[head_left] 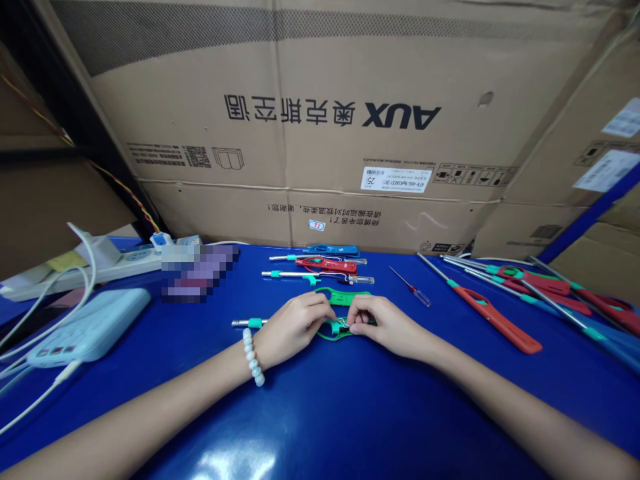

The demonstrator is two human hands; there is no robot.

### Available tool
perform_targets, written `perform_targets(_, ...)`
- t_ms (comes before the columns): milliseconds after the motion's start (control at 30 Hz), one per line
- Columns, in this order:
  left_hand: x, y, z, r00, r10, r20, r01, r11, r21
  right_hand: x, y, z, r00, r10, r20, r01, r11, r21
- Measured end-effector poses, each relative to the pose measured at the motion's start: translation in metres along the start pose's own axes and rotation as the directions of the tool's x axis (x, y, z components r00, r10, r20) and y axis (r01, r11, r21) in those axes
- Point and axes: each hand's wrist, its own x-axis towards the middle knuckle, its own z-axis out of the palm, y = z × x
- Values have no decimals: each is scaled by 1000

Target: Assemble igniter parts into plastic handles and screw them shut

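Both hands, left hand (pixel 293 325) and right hand (pixel 383 325), pinching green tool (pixel 345 313), on blue table (pixel 320 413)

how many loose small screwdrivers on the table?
1: the small screwdriver lies alone on the blue table, right of both hands, between the middle tools and the right-hand pile. Others may be hidden there.

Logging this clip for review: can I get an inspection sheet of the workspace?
Surface: blue table, glossy.
Job's things: green tool with metal shaft, held flat on the table.
Clutter: red and blue tools behind; long red tools at right; small screwdriver.
Grippers: left hand and right hand both grip the green tool.
Cables: white cables, power strip, pale blue device.
Surroundings: cardboard boxes.
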Motion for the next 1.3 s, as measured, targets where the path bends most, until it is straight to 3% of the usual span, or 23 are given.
perform_targets(200,0,1,0,999,37,13,-37,997,64,0,1,0,1000,-4,2,4,1000,-13)
perform_targets(500,-1,6,-6,977,145,156,-188,932,310,1,5,3,1000,-4,-16,4,1000,-26)
perform_targets(1100,0,12,-2,985,115,126,-155,911,382,1,4,5,999,-6,-40,7,1000,22)
perform_targets(1300,0,13,-1,985,89,146,-141,906,398,-4,-1,4,995,-73,-64,62,986,-152)
